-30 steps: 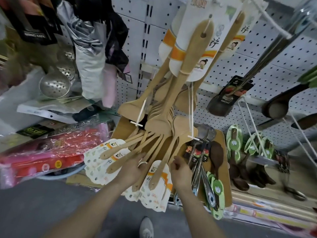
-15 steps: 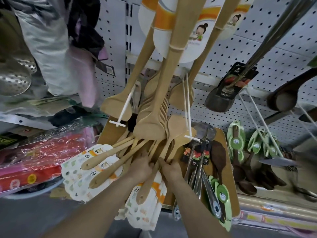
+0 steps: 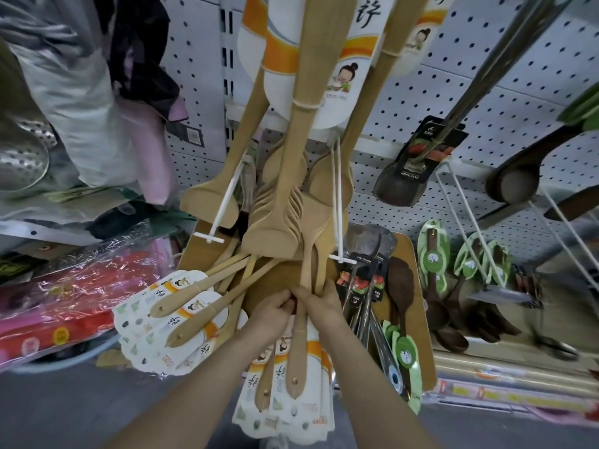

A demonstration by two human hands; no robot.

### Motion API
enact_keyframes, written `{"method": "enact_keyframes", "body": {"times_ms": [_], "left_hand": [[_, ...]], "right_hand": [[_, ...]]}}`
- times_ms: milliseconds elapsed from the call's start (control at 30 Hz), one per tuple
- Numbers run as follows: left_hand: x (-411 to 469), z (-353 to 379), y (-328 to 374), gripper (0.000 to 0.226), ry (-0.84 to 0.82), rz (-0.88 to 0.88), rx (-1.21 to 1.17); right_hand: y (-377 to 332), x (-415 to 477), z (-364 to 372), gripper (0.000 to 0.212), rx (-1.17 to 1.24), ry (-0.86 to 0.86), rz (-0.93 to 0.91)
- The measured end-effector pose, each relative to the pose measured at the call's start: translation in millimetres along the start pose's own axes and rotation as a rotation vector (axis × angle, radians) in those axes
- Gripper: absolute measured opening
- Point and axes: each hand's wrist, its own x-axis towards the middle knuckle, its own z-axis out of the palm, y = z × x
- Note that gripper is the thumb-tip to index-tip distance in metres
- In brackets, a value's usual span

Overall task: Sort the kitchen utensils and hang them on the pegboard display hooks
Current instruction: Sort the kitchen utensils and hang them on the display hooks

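Wooden spoons [image 3: 299, 335] lie bunched low beneath the pegboard [image 3: 453, 76], and, apart a moment ago, the left hand [image 3: 275, 307] and right hand [image 3: 324, 299] now clench together round their handles, so lifting one to a hook [image 3: 336, 202] looks next.

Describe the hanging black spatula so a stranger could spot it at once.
Start at the white pegboard and look right of the hanging wooden spatulas. The black spatula hangs there, blade down. Unlike the round ladle beside it, it has a flat blade and a black card with a red picture.
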Motion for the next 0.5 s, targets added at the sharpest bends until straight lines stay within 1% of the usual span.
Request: {"method": "enact_keyframes", "body": {"times_ms": [67, 200, 300, 367, 400, 500], "left_hand": [[-10.5, -1.7, 2.8, 0.027, -0.025, 0.009, -0.003], [-37.5, -2.4, 6.6, 0.028, -0.095, -0.017, 0.124], [-57.7, 0.1, 10.5, 0.032, -0.128, 0.014, 0.251], [-70.2, 2.7, 15.9, 0.035, -0.095, 0.093, 0.324], [-76.8, 3.6, 18.8, 0.041, -0.055, 0.16, 0.385], [-95.3, 5.5, 26.4, 0.072, 0.053, 0.427, 0.616]], "right_hand": [[-0.6, -9.9, -7.5, 0.06, -0.032, 0.004, 0.025], [8.4, -34.8, -22.6, 0.068, -0.114, -0.033, 0.061], [13.5, -55.2, -35.3, 0.066, -0.191, -0.066, 0.036], [14.8, -68.6, -43.6, 0.063, -0.312, -0.077, 0.03], [14.8, -76.4, -48.3, 0.062, -0.364, -0.077, 0.027], [11.5, -108.1, -62.4, 0.059, -0.574, -0.115, -0.006]]}}
